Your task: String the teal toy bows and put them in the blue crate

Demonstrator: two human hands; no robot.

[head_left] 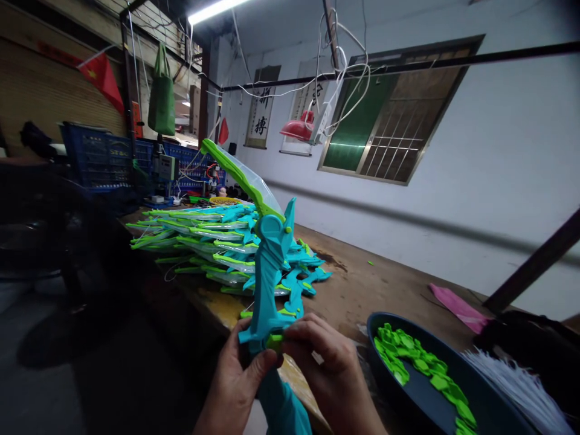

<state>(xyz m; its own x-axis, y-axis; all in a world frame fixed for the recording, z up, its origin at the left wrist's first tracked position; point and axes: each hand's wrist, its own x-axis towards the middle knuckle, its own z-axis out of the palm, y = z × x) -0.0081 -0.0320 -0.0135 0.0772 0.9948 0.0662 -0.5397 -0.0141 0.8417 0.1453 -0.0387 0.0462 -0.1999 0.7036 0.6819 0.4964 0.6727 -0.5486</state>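
Both your left hand point(235, 386) and right hand point(326, 368) grip the light, stiff toy sword point(267, 272) at its hilt; blade points to 11 o'clock.

The toy sword point(267, 266) is teal with a lime-green, clear-edged blade; a lime piece point(274, 342) sits at its guard. The sword pile point(212, 241) at ten o'clock shows the same teal and lime. At four o'clock, the dark blue bowl point(421, 393) holds lime-green bits point(408, 356). A pink sheet point(457, 307) lies at three o'clock on the brown table point(362, 284). Blue crates point(99, 157), a green bag point(162, 96) and a red flag point(102, 75) fill eleven o'clock.
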